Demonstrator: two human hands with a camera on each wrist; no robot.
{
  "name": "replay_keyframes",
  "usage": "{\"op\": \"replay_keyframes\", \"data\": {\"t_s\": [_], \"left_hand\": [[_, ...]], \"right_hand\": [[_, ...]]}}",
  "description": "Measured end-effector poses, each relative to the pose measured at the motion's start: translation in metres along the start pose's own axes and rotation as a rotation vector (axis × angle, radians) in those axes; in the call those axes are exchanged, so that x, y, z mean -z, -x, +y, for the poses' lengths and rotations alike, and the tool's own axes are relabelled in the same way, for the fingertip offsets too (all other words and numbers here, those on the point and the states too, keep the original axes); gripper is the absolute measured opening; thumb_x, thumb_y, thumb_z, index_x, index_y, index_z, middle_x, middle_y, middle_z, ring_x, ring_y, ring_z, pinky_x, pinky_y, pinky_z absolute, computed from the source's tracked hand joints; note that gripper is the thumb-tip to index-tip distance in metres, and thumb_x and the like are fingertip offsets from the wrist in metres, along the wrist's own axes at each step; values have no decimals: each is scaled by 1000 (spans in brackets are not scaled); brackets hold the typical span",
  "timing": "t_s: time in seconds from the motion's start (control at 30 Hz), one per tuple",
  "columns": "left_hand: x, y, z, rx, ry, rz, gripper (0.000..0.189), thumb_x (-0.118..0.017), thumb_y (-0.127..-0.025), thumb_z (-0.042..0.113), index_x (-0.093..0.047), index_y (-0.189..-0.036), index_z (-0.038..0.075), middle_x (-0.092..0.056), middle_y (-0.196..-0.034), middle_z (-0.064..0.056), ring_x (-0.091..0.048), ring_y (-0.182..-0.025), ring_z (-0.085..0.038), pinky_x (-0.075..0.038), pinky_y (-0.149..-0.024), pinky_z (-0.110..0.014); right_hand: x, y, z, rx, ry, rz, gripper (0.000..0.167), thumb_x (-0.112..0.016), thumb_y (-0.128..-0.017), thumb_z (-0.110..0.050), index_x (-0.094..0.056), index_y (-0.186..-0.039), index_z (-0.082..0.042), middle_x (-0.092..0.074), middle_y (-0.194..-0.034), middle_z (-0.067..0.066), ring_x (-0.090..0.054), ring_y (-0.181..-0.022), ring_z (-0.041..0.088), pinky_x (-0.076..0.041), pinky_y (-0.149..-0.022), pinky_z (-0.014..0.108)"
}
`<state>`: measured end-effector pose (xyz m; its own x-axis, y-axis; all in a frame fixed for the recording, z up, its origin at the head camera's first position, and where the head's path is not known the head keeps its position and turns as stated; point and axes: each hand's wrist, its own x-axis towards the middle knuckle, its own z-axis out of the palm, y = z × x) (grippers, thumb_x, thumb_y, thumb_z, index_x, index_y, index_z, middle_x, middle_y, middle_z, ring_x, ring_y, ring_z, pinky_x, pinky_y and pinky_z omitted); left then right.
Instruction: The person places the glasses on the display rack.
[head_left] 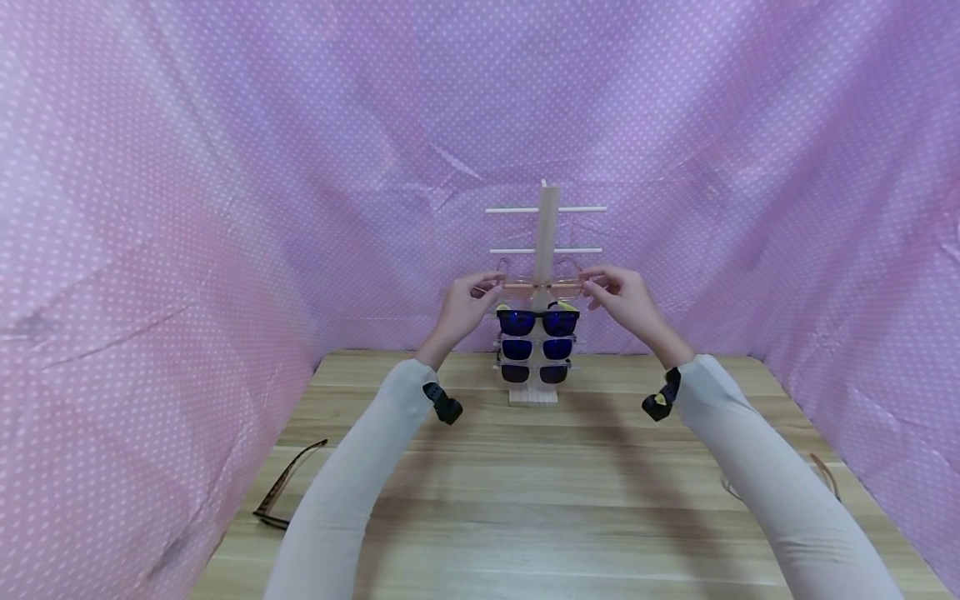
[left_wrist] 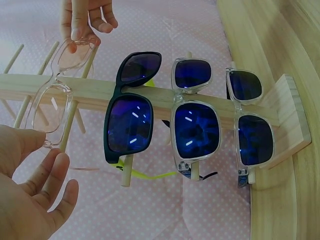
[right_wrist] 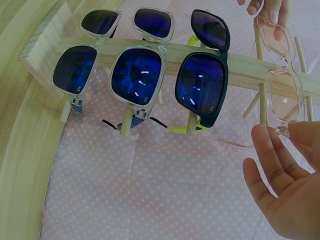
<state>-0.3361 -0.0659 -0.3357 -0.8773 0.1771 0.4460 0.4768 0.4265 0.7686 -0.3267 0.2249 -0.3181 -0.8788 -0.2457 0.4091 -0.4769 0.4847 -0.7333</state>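
Observation:
Both hands hold a pair of clear pink-tinted glasses point(left_wrist: 51, 108) at the wooden display stand point(head_left: 547, 225). My left hand point(head_left: 467, 305) pinches one outer corner of the frame between thumb and fingers. At the opposite corner my right hand point(head_left: 624, 302) pinches in the same way. The glasses overlap a peg of the stand in both wrist views. Below them hang black-framed sunglasses point(head_left: 537, 322) with blue lenses and yellow temples. Under those come two clear-framed sunglasses, an upper pair point(left_wrist: 196, 131) and a lower pair point(left_wrist: 256, 140).
Two bare white pegs point(head_left: 582, 209) cross the stand near its top. Tortoiseshell glasses point(head_left: 281, 486) lie on the wooden table point(head_left: 525, 483) at the left. Another pair of glasses point(head_left: 825, 475) lies at the right, partly behind the sleeve. Pink dotted cloth point(head_left: 375, 167) surrounds the table.

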Motion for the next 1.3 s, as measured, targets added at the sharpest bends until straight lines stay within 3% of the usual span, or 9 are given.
{"op": "replay_keyframes", "data": {"t_s": [0.13,0.3,0.4,0.53,0.7,0.8,1.03,1.23,1.3], "left_hand": [[0,-1,1,0,-12,-7,29,-65,-100,13,-71,-128,7,-72,-115,-21,-69,-105,-34,-57,-94,-42],[-1,-3,1,5,-37,-11,30,-65,-101,14,-70,-129,9,-73,-114,-19,-69,-106,-32,-57,-95,-41],[-1,-4,1,13,-48,-10,30,-65,-101,14,-70,-130,10,-73,-113,-19,-69,-105,-31,-57,-94,-41],[-2,-5,1,27,-49,-2,31,-65,-100,13,-70,-131,11,-73,-111,-19,-70,-101,-32,-58,-89,-40],[-3,-6,2,37,-45,2,32,-64,-100,14,-69,-132,11,-73,-108,-19,-70,-96,-30,-58,-84,-36],[-2,-6,2,43,-46,-6,32,-64,-101,14,-69,-132,12,-73,-108,-18,-70,-95,-30,-58,-81,-34],[0,-8,1,60,-57,-27,35,-63,-101,17,-66,-136,12,-73,-108,-18,-69,-95,-31,-58,-77,-33],[1,-9,0,55,-55,-34,37,-64,-101,17,-64,-138,10,-72,-107,-18,-69,-97,-31,-58,-82,-36],[1,-8,0,55,-52,-37,38,-64,-101,17,-63,-139,10,-71,-108,-18,-69,-98,-31,-59,-83,-37]], "right_hand": [[1,3,-16,-7,3,-1,30,-56,-102,-1,-62,-128,12,-70,-107,36,-72,-76,37,-52,-70,17],[4,9,-37,2,15,-2,29,-56,-101,1,-62,-125,15,-70,-104,37,-70,-67,18,-53,-69,21],[4,10,-42,-2,21,0,28,-56,-101,2,-62,-125,15,-69,-103,38,-71,-69,24,-52,-68,17],[2,7,-38,-20,27,5,29,-56,-101,2,-62,-127,14,-69,-105,39,-71,-73,36,-50,-66,14],[0,-3,-11,-28,24,13,31,-56,-103,-4,-61,-130,10,-69,-106,37,-66,-64,7,-50,-64,12],[-1,-6,0,-24,34,20,32,-57,-103,-8,-62,-131,7,-70,-106,35,-62,-63,-1,-50,-64,13],[0,-7,1,-11,33,28,31,-60,-103,-11,-65,-129,5,-72,-103,32,-64,-63,1,-52,-64,15],[1,-8,1,-11,26,26,33,-61,-102,-10,-63,-132,5,-70,-105,35,-62,-61,-4,-51,-63,13],[1,-8,2,-14,32,28,35,-62,-102,-11,-62,-133,4,-71,-104,34,-66,-62,3,-52,-63,14]]}}
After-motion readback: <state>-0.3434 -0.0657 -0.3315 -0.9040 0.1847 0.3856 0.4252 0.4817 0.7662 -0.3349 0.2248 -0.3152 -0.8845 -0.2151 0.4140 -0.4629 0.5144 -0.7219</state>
